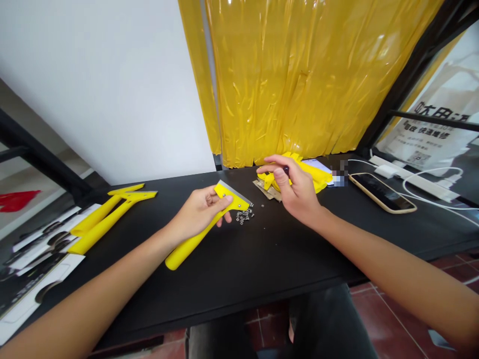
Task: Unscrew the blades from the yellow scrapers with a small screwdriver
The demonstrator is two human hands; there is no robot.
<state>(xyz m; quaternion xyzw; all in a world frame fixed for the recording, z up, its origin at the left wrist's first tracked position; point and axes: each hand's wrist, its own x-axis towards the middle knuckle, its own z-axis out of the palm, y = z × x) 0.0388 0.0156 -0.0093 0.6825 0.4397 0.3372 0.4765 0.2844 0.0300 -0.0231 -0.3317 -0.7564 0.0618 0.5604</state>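
Observation:
My left hand (200, 212) grips a yellow scraper (187, 248) near its head, thumb on top. The metal blade edge faces up and right, and the handle slants down to the left. Small nuts and screws (242, 216) lie on the black table just beyond the scraper head. My right hand (295, 187) is raised to the right of them, fingers bent around a small dark thing that I cannot make out. Behind that hand is a pile of yellow scraper parts (322, 178) beside brown packets (267, 191).
Two yellow scrapers (108, 219) lie at the left by white and black card packages (45, 289). At the right are a phone (381, 192), white cables and a power strip (411, 177). A yellow strip curtain (299, 89) hangs behind the black table (224, 294).

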